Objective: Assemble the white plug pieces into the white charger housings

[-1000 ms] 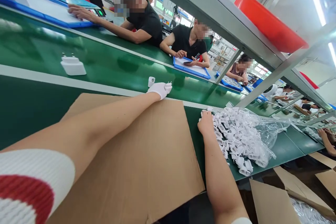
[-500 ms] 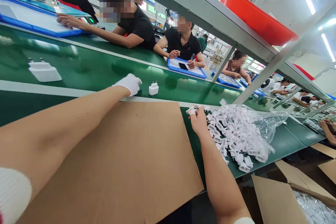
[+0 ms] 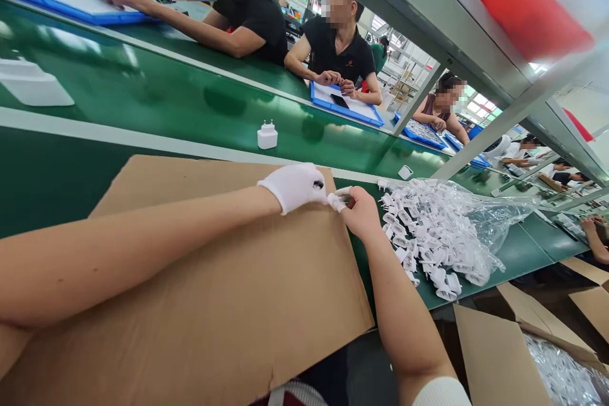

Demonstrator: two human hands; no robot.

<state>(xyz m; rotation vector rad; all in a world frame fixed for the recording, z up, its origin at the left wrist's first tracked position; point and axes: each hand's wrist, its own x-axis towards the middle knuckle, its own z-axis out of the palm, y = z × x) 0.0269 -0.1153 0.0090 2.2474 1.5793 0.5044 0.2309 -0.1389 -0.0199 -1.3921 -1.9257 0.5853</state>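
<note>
Single view from the wearer's head, facing forward and down across the bench (image 3: 42,184); cardboard (image 3: 214,292) occupies the near foreground, the hands (image 3: 295,189) lie close at mid-frame, and the bench slants down toward frame right

The left forearm (image 3: 157,247) slants inward — the left grip (image 3: 299,186) (gloved in white) close beside the curled right grip (image 3: 360,210).
</note>
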